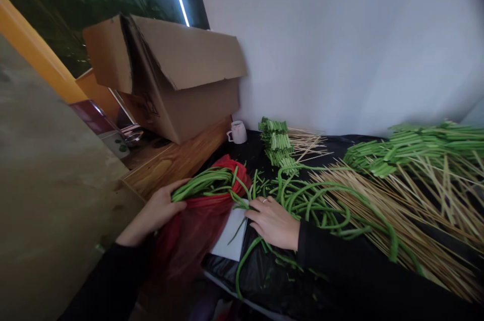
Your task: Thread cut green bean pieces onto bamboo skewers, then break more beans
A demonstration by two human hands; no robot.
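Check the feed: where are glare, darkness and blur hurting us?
Head view, top: bright light strip glares; head view, left: wall looks soft; head view, bottom: red mesh bag fades into dimness; head view, middle: right hand reads fairly clearly.

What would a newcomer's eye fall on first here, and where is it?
Probably the large cardboard box, upper left of centre, on a wooden surface. Next, the red bag of long green beans by the left hand, then the skewered green pieces at far right.
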